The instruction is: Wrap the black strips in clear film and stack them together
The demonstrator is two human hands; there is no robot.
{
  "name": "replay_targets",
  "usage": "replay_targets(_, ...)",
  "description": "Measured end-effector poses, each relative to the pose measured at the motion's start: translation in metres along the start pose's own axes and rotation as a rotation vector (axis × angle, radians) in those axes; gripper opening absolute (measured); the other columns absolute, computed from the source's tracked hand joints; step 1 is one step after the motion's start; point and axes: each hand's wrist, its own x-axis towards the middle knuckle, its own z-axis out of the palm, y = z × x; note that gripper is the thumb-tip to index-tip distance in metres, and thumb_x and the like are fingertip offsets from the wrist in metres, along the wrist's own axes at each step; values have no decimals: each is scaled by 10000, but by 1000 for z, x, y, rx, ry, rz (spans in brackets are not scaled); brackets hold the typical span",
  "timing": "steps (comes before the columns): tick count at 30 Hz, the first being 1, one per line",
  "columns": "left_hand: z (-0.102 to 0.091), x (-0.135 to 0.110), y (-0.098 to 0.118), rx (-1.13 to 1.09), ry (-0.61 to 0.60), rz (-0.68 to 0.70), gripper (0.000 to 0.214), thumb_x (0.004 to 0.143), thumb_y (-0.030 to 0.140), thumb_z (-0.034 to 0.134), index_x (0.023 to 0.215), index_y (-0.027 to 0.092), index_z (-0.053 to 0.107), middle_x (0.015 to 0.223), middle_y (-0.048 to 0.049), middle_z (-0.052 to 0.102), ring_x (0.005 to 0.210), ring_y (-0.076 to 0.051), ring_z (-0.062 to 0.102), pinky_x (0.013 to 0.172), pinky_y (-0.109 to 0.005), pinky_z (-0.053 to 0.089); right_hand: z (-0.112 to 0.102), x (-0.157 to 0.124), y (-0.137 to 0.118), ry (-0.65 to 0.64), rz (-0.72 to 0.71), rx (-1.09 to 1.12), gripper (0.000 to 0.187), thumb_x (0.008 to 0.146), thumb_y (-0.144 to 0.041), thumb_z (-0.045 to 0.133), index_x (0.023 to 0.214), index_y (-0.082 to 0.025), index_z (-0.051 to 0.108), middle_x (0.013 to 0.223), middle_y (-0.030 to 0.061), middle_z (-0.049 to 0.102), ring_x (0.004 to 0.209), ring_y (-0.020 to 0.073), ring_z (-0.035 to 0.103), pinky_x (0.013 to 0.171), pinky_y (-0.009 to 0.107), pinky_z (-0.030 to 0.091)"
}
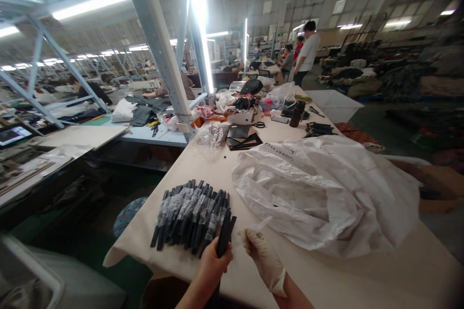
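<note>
At bottom centre, my left hand (pixel 213 261) closes its fingers round straight, narrow black strips (pixel 224 234); my gloved right hand (pixel 263 257) pinches filmy plastic (pixel 262 224). Plastic-wrapped black bundles (pixel 185 216) lie left, on the bench (pixel 197 166).

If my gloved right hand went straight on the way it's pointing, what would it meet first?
Probably the dark strips in your left hand: your right hand angles toward their upper ends, though depth is unclear from this one view.

Left hand (pixel 216 259): we note black strips (pixel 224 235) held
Right hand (pixel 261 257): gloved, pinching translucent film (pixel 263 223)
Table (pixel 205 166): wrapped bundles (pixel 188 212), white bag (pixel 377 193)
</note>
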Motion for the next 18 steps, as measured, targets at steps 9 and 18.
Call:
replay_targets(9,-8,-15,-14,96,-84,5,270,578,389,635,632,178,475,416,90,407,317,-37,304,316,-163,249,-6,-3,11,-80,-115,-273,412,588,-534,673,553,-134,582,480,-23,521,444,70,383,470,224,273)
replay_targets(18,-23,-19,-20,90,-23,42,382,578,529,607,643,169,497,458,68,427,380,-50,291,371,-182,244,-44,12,16,-145,24,-669,212,582,-358,662,672,-166,648,504,-42,552,399,78,436,409,207,303)
